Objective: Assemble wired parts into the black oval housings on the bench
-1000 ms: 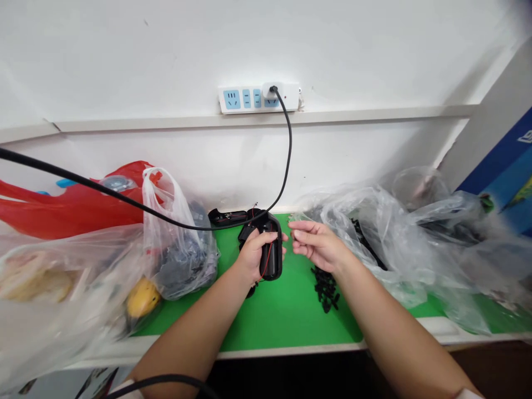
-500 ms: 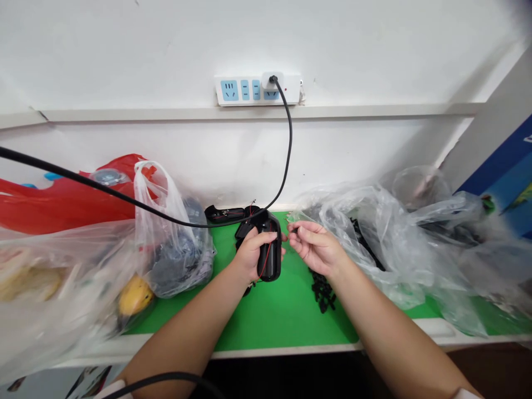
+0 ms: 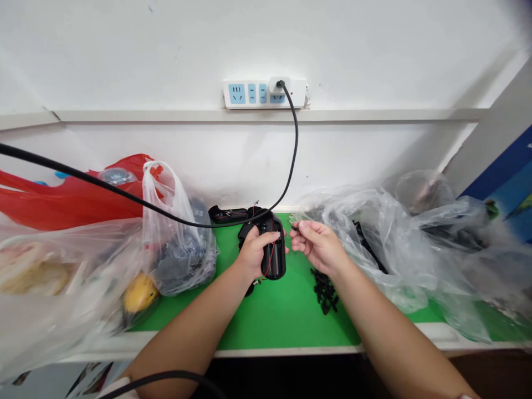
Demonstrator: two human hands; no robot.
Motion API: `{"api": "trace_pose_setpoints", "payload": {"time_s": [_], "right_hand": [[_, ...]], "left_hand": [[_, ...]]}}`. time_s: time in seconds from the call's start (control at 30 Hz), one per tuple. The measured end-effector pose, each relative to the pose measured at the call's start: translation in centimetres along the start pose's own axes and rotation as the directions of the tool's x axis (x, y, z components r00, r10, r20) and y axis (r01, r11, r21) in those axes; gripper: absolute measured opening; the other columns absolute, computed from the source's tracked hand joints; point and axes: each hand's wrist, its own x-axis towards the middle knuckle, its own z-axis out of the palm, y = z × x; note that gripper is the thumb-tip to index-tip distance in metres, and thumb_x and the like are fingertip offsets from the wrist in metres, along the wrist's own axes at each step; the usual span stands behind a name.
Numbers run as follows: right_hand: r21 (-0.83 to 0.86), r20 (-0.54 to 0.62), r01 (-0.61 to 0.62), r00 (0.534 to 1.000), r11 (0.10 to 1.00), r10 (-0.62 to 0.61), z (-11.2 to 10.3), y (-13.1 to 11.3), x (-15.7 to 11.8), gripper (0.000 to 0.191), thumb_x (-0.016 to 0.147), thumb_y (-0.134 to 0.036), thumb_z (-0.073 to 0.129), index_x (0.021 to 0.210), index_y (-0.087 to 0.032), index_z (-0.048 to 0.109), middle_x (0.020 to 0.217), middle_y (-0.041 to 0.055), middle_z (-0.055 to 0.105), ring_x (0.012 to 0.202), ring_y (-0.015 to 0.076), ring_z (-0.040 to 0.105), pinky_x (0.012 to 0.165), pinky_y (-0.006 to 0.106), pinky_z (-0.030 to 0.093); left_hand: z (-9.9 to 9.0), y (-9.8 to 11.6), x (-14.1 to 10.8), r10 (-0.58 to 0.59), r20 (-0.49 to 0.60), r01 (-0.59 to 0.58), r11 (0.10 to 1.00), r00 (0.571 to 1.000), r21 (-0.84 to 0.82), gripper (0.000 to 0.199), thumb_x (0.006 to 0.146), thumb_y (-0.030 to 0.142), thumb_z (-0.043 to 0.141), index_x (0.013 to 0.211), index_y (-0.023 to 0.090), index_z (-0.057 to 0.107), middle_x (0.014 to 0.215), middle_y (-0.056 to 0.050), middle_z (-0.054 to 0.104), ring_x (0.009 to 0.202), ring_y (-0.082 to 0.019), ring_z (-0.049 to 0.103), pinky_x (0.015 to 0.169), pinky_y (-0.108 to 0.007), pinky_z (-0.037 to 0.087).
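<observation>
My left hand point(image 3: 254, 252) is closed around a black plastic housing point(image 3: 275, 267) with a rounded end and a thin red wire across it. The thumb lies over the housing's near face. To its right, my right hand point(image 3: 315, 244) pinches a small dark piece point(image 3: 295, 226) between thumb and fingertips, too small to name. The two hands are a little apart. Behind the left hand lies another black housing point(image 3: 228, 214) with thin wires. Below my right hand is a heap of small black plastic parts point(image 3: 325, 291) on the green tabletop point(image 3: 286, 324).
Clear plastic bags point(image 3: 399, 244) crowd the right side. On the left are a tied clear bag point(image 3: 183, 260), a red bag point(image 3: 75, 199) and a yellow object point(image 3: 140, 293) under plastic. A black cable point(image 3: 296, 138) hangs from the wall power strip point(image 3: 260, 93) across the view.
The whole view has shifted slightly, so things appear a little further right. Both hands keep their grips, with only slight finger movement.
</observation>
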Motion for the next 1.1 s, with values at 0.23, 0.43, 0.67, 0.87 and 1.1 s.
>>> {"api": "trace_pose_setpoints", "payload": {"time_s": [0.23,0.43,0.67,0.87,1.1], "right_hand": [[-0.043,-0.028,-0.059,0.998,0.997,0.058,-0.52,0.27,0.18,0.043,0.068,-0.025,0.077,0.108,-0.016,0.061,0.079,0.0023,0.068,0.058,0.0073,0.064,0.055,0.017,0.057],[-0.066,0.078,-0.138,0.987,0.988,0.143,-0.64,-0.14,-0.19,0.03,0.069,-0.025,0.076,0.092,-0.012,0.062,0.083,0.0032,0.068,0.068,0.0109,0.067,0.066,0.023,0.06],[-0.053,0.094,-0.16,0.982,0.986,0.164,-0.42,-0.28,-0.35,0.027,0.072,-0.029,0.074,0.087,-0.011,0.061,0.083,0.0037,0.067,0.072,0.0099,0.067,0.07,0.021,0.059],[-0.055,0.047,-0.166,0.985,0.985,0.169,-0.05,0.5,-0.28,0.03,0.067,-0.03,0.078,0.083,-0.011,0.06,0.062,-0.0003,0.062,0.053,0.0054,0.061,0.052,0.012,0.052],[-0.123,-0.053,-0.164,0.986,0.979,0.158,0.18,0.38,-0.43,0.032,0.062,-0.031,0.081,0.08,-0.01,0.065,0.061,0.003,0.064,0.051,0.0067,0.06,0.05,0.013,0.053]], "left_hand": [[-0.17,-0.12,-0.12,-0.025,0.041,0.024,1.0,0.999,0.018,0.045,0.061,0.021,0.07,0.099,0.019,0.047,0.081,-0.001,0.063,0.049,-0.015,0.06,0.047,-0.03,0.05],[-0.23,-0.22,0.04,0.002,0.034,-0.004,0.999,0.999,0.04,0.044,0.062,0.019,0.068,0.099,0.019,0.045,0.079,0.0,0.061,0.049,-0.013,0.059,0.048,-0.029,0.051],[-0.23,-0.16,0.16,0.048,0.014,-0.048,0.998,0.999,0.035,0.045,0.06,0.019,0.071,0.097,0.019,0.045,0.081,0.0,0.06,0.052,-0.014,0.059,0.049,-0.03,0.052],[-0.03,-0.46,0.01,0.061,0.024,-0.063,0.995,0.998,0.082,0.04,0.061,0.02,0.07,0.093,0.019,0.046,0.07,0.003,0.056,0.05,-0.012,0.057,0.049,-0.028,0.05],[-0.44,-0.88,0.47,0.124,0.007,-0.124,0.985,0.992,0.117,0.041,0.061,0.02,0.073,0.094,0.018,0.049,0.075,0.003,0.057,0.058,-0.01,0.056,0.056,-0.025,0.048]]}}
